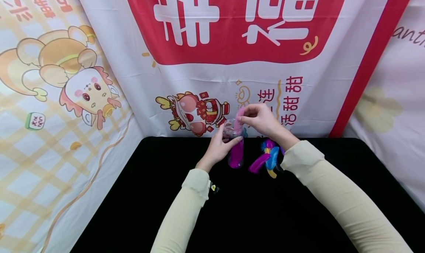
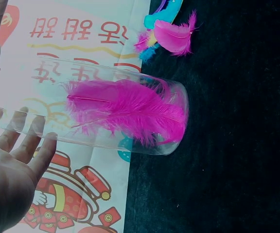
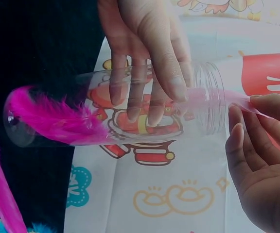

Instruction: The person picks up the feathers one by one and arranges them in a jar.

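Note:
A clear jar (image 1: 236,163) with a threaded neck stands at the far edge of the black table, magenta feathers (image 2: 125,114) bunched in its lower part. My left hand (image 1: 219,146) grips the jar round its upper body, thumb on the near side and fingers behind, as the right wrist view shows. At the jar's mouth my right hand (image 1: 260,118) pinches a pale pink feather (image 1: 239,117) between thumb and fingertips. The feather's lower end reaches down inside the neck (image 3: 210,99).
Right of the jar lies a loose pile of feathers (image 1: 272,157) in magenta, blue, purple and yellow on the black table (image 1: 245,212). A printed cloth (image 1: 132,98) hangs right behind the table's far edge, and more patterned cloth (image 1: 40,142) hangs at the left.

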### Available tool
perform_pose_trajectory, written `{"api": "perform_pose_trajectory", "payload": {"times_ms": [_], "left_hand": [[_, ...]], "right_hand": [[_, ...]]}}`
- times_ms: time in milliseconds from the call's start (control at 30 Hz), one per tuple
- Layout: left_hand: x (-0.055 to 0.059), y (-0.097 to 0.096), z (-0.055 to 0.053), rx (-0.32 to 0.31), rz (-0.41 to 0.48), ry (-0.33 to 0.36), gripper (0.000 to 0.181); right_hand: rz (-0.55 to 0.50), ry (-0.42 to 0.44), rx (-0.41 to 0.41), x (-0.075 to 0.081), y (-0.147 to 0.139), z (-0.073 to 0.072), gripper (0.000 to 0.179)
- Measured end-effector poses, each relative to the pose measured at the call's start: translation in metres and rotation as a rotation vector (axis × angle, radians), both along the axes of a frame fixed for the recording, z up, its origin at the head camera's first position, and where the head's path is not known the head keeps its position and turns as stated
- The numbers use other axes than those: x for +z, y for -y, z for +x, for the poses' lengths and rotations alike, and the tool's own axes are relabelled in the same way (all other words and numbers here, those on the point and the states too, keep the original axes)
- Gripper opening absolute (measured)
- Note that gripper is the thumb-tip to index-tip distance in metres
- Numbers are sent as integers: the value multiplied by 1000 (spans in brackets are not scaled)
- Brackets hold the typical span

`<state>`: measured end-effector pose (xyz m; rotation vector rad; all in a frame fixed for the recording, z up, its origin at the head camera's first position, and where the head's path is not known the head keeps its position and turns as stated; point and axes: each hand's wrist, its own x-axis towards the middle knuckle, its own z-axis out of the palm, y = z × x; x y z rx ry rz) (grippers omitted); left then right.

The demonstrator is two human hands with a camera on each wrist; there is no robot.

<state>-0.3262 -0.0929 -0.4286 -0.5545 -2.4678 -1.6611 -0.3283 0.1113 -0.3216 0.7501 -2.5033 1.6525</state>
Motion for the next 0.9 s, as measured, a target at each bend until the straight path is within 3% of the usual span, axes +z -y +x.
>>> {"api": "perform_pose_trajectory", "payload": {"times_ms": [900], "left_hand": [[2, 0, 1, -5, 0, 2, 81]], "right_hand": [[18, -18, 13, -5, 8, -2, 15]]}}
